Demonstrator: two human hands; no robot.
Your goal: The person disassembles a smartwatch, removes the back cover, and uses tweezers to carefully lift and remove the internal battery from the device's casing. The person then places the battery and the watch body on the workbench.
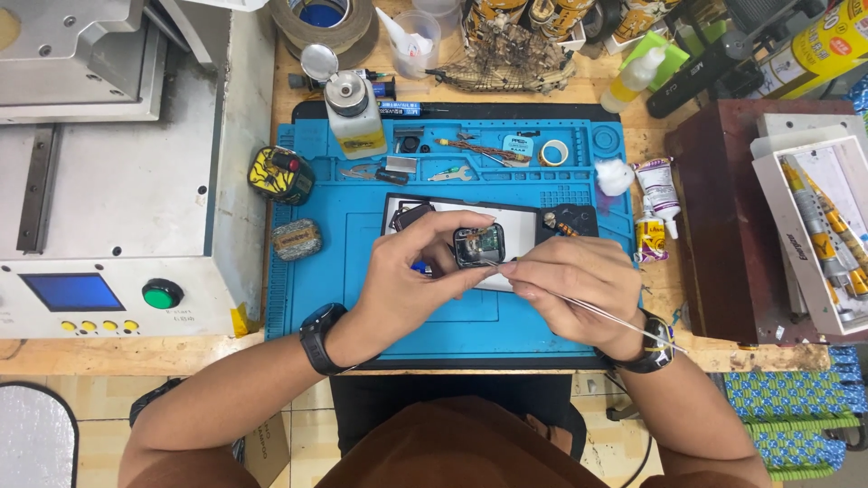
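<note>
Fingers (449,228) around small square device (479,246)

Between the fingers (452,226) a glossy glass-and-metal watch body (478,246); beneath them a matt blue rubbery mat (362,298) on a wooden surface (136,354)

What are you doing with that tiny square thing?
A person sits at a wooden bench over a blue work mat. The left hand pinches a small square watch body with its insides showing. The right hand holds thin tweezers, tips at the watch's edge. A pump bottle, a tape roll and glue tubes lie nearby.
</note>
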